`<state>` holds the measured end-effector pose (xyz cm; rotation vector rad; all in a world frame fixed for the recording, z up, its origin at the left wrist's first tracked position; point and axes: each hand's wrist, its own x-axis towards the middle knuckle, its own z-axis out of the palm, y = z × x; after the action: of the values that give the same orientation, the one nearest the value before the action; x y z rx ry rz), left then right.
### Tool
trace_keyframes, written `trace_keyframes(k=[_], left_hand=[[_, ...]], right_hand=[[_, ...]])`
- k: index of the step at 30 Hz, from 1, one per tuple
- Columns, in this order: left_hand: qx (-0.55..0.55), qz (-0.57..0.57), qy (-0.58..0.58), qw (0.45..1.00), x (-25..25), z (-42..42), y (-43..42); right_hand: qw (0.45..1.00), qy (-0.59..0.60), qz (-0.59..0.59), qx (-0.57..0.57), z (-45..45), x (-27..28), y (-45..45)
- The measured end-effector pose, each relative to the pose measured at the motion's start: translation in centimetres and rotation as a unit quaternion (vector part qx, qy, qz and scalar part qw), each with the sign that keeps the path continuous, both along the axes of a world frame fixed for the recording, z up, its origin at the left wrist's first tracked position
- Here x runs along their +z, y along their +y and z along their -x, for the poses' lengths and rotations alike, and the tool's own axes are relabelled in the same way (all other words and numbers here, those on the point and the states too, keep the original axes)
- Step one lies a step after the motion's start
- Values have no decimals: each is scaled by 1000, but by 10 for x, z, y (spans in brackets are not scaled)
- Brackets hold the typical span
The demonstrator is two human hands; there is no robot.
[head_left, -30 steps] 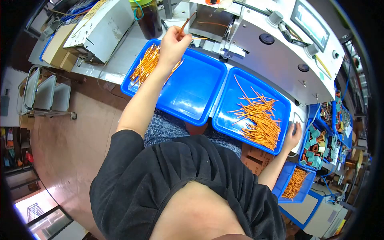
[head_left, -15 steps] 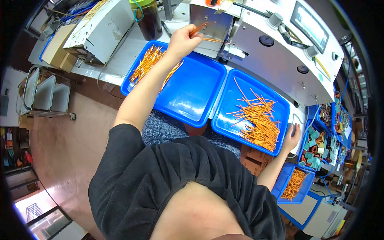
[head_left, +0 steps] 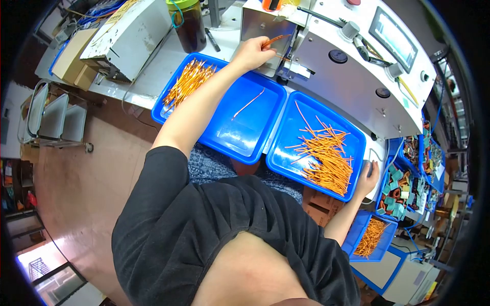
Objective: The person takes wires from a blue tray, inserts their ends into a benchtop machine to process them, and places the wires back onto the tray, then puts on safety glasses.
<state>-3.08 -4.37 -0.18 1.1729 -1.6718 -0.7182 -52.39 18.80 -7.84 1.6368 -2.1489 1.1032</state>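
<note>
My left hand (head_left: pixel 252 54) is closed on a few orange wires (head_left: pixel 273 41), whose ends stick out past the fingers. It is held beside the metal front fixture (head_left: pixel 300 70) of a white machine (head_left: pixel 334 76); another wire end shows near that fixture. Below the forearm, the left blue tray (head_left: pixel 217 144) holds a bundle of orange wires (head_left: pixel 190 81) and one loose wire (head_left: pixel 249 104). The right blue tray (head_left: pixel 283 145) contains a heap of orange wires (head_left: pixel 329 160). Beside it, my right hand (head_left: pixel 369 179) is wrapped round a dark, rounded object (head_left: pixel 365 169), partly hidden by the fingers.
A dark jar with a green lid (head_left: pixel 188 28) and a black marker (head_left: pixel 212 40) stand and lie behind the left tray. Farther right are a smaller blue bin of orange wires (head_left: pixel 371 237) and bins of green parts (head_left: pixel 395 191). A screen (head_left: pixel 393 38) tops the machine.
My left hand has moved right and slightly down, closer to the machine's fixture. A single wire now lies plainly in the middle of the left tray. My right hand stays at the same object.
</note>
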Motion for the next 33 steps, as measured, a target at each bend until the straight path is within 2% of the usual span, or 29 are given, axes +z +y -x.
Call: trace_keyframes(k=[10, 16, 19, 22, 23, 25, 27, 29, 31, 33], left_hand=[[-11, 19, -30, 999, 3, 2, -2], [6, 38, -36, 999, 1, 4, -3], [36, 38, -33, 998, -1, 5, -10], [123, 32, -13, 992, 4, 3, -14], [157, 73, 2, 985, -7, -4, -25], [213, 83, 6, 974, -2, -15, -21], [222, 83, 0, 971, 0, -30, -13], [174, 9, 0, 985, 7, -40, 8], [87, 23, -101, 991, -2, -38, 26], [-4, -9, -318, 948, -4, -28, 60]], right_hand=[[1000, 9, 7, 7, -1, 1, 0], [1000, 12, -27, 11, 6, -2, -1], [1000, 7, -17, 2, 5, -3, -1], [1000, 8, -7, 4, 7, -6, -2], [1000, 9, -3, 6, 9, -7, -2], [1000, 10, 0, 8, 9, -6, -2], [1000, 11, 2, 6, 8, -6, -1], [1000, 10, 0, 5, 6, -4, -1], [1000, 3, -3, 1, 2, -2, -1], [1000, 5, -4, -3, 1, -1, -1]])
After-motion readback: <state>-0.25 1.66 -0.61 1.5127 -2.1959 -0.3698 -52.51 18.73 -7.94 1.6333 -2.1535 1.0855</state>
